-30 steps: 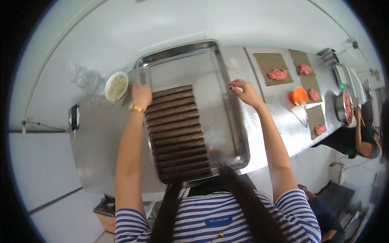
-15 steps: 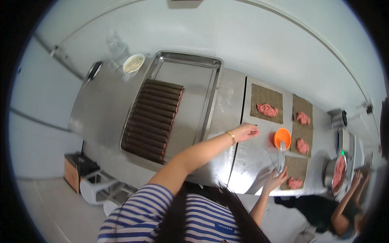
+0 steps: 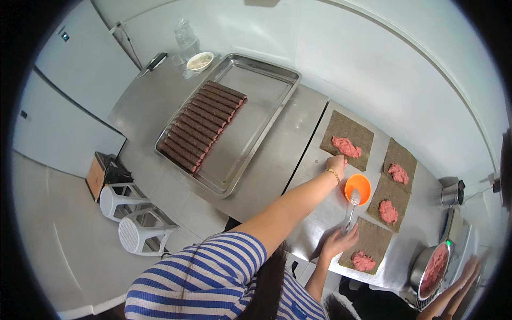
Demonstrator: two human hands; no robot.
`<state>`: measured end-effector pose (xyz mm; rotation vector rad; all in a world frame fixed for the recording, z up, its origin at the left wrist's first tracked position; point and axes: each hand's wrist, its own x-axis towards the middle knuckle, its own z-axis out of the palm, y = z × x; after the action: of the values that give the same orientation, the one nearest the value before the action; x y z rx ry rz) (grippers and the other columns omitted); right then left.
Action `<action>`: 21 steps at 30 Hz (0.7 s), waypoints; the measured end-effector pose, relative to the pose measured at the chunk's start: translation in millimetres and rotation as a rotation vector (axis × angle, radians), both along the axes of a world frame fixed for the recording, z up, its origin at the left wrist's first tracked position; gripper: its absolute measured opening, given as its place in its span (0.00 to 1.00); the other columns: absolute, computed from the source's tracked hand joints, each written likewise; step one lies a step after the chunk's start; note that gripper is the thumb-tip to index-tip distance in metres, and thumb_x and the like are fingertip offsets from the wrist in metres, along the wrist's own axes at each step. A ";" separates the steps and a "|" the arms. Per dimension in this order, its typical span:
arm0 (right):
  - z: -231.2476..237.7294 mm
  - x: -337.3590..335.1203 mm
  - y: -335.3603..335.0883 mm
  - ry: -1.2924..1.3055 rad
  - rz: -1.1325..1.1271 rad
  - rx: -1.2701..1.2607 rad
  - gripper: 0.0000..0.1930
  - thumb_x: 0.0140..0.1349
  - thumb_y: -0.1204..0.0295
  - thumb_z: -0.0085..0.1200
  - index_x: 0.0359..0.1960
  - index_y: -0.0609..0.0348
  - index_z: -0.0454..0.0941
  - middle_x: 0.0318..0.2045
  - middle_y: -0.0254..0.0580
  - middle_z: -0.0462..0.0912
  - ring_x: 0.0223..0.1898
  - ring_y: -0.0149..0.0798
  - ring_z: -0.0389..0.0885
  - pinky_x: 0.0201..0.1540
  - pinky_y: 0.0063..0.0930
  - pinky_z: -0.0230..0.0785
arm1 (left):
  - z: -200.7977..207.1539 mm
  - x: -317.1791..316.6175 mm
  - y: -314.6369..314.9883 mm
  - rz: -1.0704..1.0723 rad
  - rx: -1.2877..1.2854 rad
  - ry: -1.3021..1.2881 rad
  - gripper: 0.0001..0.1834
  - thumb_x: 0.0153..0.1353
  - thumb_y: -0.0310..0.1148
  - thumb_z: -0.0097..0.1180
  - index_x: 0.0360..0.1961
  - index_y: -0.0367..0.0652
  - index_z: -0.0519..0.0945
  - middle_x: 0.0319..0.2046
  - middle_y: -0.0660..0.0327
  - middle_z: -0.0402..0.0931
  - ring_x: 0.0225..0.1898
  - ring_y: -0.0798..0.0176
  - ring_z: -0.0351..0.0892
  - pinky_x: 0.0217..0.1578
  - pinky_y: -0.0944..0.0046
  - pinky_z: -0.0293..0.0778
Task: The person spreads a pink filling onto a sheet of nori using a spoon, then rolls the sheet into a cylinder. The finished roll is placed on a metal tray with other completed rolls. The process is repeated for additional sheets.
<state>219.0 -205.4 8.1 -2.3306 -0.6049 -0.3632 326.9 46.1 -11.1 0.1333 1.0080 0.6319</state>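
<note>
My left hand [image 3: 337, 162] is at the near edge of a dark seaweed sheet [image 3: 332, 134] with a lump of pink minced meat [image 3: 346, 147] on it. Its fingers are bent and pressed together; what they may grip is hidden. A gold bracelet circles that wrist. My right hand [image 3: 340, 242] grips the handle of a metal spoon [image 3: 355, 197], its bowl end over an orange bowl [image 3: 365, 186]. Just right of this hand lies another seaweed sheet [image 3: 376, 234] with meat. Two overlapping sheets, each topped with meat [image 3: 389, 212], lie farther right.
A steel tray [image 3: 266, 128] on the left holds a row of seaweed rolls [image 3: 202, 128]. Behind it are a white bowl [image 3: 200, 61] and a clear plastic bag. At right stand a metal pot of meat [image 3: 434, 272] and a co-worker's hands [image 3: 469, 272]. White stools [image 3: 138, 229] stand on the floor.
The view has turned and shifted. My left hand has gone from beside the orange bowl, fingers stretched, to the seaweed sheet's near edge. My right hand stays at the spoon handle.
</note>
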 end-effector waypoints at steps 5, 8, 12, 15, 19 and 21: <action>-8.2 8.1 1.1 0.046 0.082 0.042 0.31 0.56 0.80 0.51 0.64 0.63 0.61 0.51 0.59 0.68 0.53 0.58 0.67 0.57 0.48 0.56 | 19.0 -5.3 -0.1 0.000 0.005 0.087 0.07 0.58 0.25 0.56 0.36 0.35 0.74 0.35 0.56 0.74 0.31 0.63 0.78 0.25 0.71 0.79; -10.6 9.2 -0.4 0.040 0.127 0.072 0.29 0.57 0.79 0.50 0.63 0.65 0.62 0.48 0.59 0.70 0.51 0.57 0.68 0.56 0.48 0.57 | 25.0 -10.7 2.5 -0.068 0.066 0.167 0.12 0.58 0.25 0.56 0.43 0.31 0.74 0.40 0.51 0.75 0.34 0.58 0.81 0.28 0.67 0.83; -12.2 8.5 -2.3 0.033 0.145 0.076 0.27 0.58 0.79 0.50 0.62 0.66 0.63 0.46 0.58 0.71 0.48 0.57 0.69 0.54 0.48 0.58 | 11.5 -10.3 14.5 -0.159 0.189 0.287 0.12 0.56 0.23 0.56 0.42 0.29 0.76 0.42 0.46 0.76 0.38 0.54 0.81 0.30 0.62 0.85; -14.9 9.9 -1.8 -0.012 0.153 0.071 0.27 0.58 0.78 0.50 0.61 0.65 0.64 0.46 0.57 0.71 0.48 0.57 0.69 0.54 0.48 0.59 | 2.6 -9.1 24.6 -0.200 0.297 0.415 0.11 0.56 0.27 0.54 0.37 0.29 0.78 0.37 0.45 0.79 0.41 0.53 0.81 0.29 0.60 0.83; -18.6 12.1 -3.2 -0.007 0.164 0.064 0.27 0.57 0.78 0.51 0.61 0.64 0.64 0.46 0.56 0.71 0.49 0.56 0.69 0.54 0.47 0.59 | 7.0 -30.5 42.5 -0.178 0.557 0.721 0.19 0.56 0.37 0.49 0.34 0.28 0.79 0.34 0.40 0.79 0.42 0.45 0.79 0.38 0.52 0.76; -20.5 12.9 -3.6 -0.001 0.155 0.048 0.27 0.57 0.78 0.51 0.61 0.64 0.64 0.46 0.56 0.71 0.49 0.56 0.69 0.54 0.47 0.59 | 10.6 -52.5 55.1 -0.052 0.623 0.726 0.22 0.56 0.41 0.46 0.34 0.28 0.79 0.36 0.37 0.78 0.42 0.39 0.78 0.43 0.49 0.71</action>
<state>231.8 -209.1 -12.4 -2.2210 -0.7636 -0.3042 274.4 101.2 -0.6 0.9897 1.4610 0.8585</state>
